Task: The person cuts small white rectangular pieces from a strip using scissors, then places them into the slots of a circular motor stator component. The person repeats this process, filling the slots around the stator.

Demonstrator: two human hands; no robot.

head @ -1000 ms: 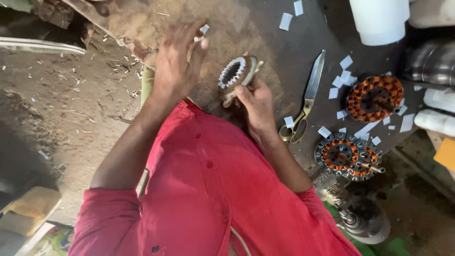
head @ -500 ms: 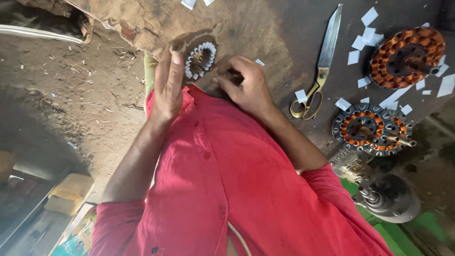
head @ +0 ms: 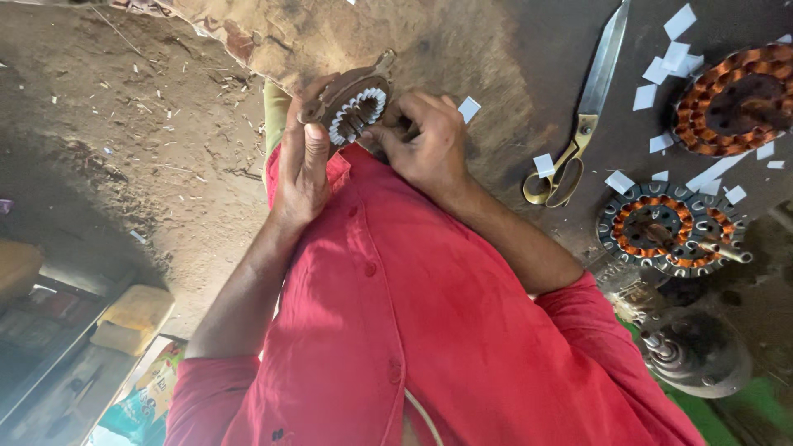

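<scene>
My left hand (head: 304, 169) grips the round stator core (head: 357, 106) with fingers closed along its edge, holding it tilted at the bench edge. My right hand (head: 425, 140) sits at three o'clock of the core, fingertips pinched at its toothed white-lined ring; what they pinch I cannot tell. Farther toward three o'clock lie brass-handled scissors (head: 585, 124), scattered white paper slips (head: 615, 181) and a copper-wound stator (head: 665, 228) on the dark bench (head: 512, 49).

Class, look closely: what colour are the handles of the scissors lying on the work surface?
Golden brass-yellow; the scissors show best in the head view.
</scene>
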